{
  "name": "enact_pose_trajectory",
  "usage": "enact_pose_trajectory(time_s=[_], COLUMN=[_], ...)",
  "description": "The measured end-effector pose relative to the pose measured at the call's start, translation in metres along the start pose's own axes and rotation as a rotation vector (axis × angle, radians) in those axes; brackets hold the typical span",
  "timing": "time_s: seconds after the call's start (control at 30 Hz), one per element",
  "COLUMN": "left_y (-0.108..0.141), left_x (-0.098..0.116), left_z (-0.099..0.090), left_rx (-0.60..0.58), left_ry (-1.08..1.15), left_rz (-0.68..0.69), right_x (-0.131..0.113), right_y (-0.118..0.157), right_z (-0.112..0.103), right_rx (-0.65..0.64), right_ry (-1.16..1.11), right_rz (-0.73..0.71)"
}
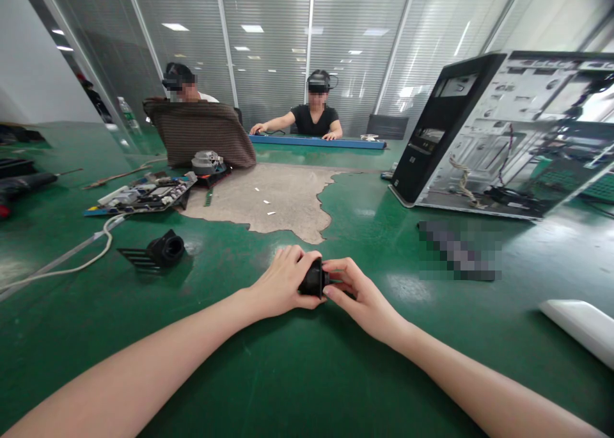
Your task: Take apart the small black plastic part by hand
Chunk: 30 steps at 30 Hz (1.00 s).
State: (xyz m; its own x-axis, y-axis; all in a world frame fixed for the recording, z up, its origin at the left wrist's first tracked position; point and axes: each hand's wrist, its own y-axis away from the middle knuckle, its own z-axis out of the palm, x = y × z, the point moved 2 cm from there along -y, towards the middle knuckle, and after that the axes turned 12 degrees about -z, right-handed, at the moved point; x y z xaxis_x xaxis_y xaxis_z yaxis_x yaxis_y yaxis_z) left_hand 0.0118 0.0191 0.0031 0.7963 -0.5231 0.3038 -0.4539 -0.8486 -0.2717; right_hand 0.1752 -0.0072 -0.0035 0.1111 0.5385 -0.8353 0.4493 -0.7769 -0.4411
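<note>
Just above the green tabletop, my left hand (278, 286) is wrapped round a black flared part (313, 281), its wide rim facing right. My right hand (361, 297) pinches a small black end piece (327, 277) at that rim, thumb below and fingers above. Whether the two black pieces are joined or only touching, I cannot tell. My left palm and fingers hide much of the larger part. Left of my hands lies another black part (167, 249) with a round opening and a slatted side.
A circuit board (144, 194) and a white cable (109, 236) lie at left. An open computer case (444, 128) stands at right, near a blurred dark object (455, 252) and a white object (582, 326). Two people sit across the table, one behind a brown chair back (201, 128).
</note>
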Motion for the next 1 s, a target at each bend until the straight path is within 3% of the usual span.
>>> enact_pose_trajectory(time_s=[1.0], left_y=[-0.0003], left_x=[-0.0002], left_z=[-0.0009], left_rx=[-0.011], left_ry=[0.035], left_rz=[-0.003], right_x=[-0.0021], right_y=[0.0013], right_z=[0.0009], right_rx=[-0.011], right_ry=[0.039], right_rz=[-0.045])
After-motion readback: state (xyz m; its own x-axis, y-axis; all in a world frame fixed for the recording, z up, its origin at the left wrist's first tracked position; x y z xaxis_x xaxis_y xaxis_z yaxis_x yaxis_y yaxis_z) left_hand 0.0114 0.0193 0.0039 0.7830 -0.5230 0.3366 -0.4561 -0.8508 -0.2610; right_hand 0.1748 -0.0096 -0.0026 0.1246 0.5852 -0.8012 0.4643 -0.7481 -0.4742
